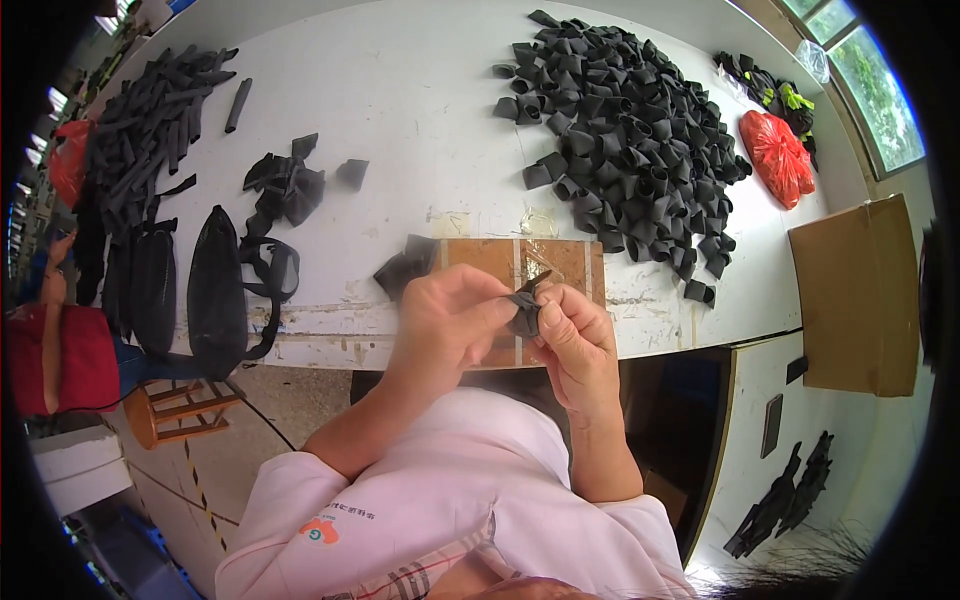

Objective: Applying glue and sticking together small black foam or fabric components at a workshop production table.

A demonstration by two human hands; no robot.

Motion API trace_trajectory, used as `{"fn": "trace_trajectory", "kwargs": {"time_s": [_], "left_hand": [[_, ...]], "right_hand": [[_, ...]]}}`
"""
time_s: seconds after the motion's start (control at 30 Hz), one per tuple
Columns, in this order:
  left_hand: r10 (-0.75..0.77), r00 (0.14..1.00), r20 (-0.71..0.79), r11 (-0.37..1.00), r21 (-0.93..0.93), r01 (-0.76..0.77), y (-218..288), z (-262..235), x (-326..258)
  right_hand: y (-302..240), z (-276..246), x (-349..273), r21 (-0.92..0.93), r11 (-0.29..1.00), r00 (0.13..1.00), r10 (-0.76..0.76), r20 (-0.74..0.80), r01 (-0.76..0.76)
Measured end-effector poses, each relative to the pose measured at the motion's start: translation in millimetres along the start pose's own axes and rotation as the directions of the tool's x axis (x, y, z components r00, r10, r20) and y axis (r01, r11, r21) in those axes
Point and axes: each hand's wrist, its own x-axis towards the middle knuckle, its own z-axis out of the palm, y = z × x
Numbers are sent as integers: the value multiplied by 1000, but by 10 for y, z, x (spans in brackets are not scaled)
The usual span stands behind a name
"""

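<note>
Both my hands meet over the near edge of the white table, pinching a small dark grey fabric piece (524, 318). My left hand (452, 312) grips its upper left side between thumb and fingertips. My right hand (574, 335) closes round the other side, thumb on top. A thin dark pointed tip (538, 282) sticks up beside the right fingertips; whether it is a tool or part of the fabric I cannot tell. Beneath lies a brown cardboard sheet (585, 262) taped to the table. Flat dark fabric pieces (405, 268) rest just left of it.
A large heap of folded black fabric loops (630, 140) covers the table's right side. Dark strips (160, 110) are piled far left, with loose pieces (290, 185) nearer. A red plastic bag (777, 158) and cardboard box (855, 295) stand right. Another person's arm (52, 330) shows left.
</note>
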Motion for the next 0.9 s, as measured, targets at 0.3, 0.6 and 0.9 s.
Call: {"fn": "trace_trajectory", "kwargs": {"time_s": [0.3,0.6,0.9], "left_hand": [[-81,835,545,460,-722,516,235,68,139],[-160,951,264,863,-430,265,-86,-110,294],[-207,909,361,554,-722,414,-146,-118,335]], "right_hand": [[-374,117,181,-278,934,973,-200,117,226],[-89,-202,353,-255,967,992,23,125,10],[6,-263,439,-141,990,986,11,165,13]]}}
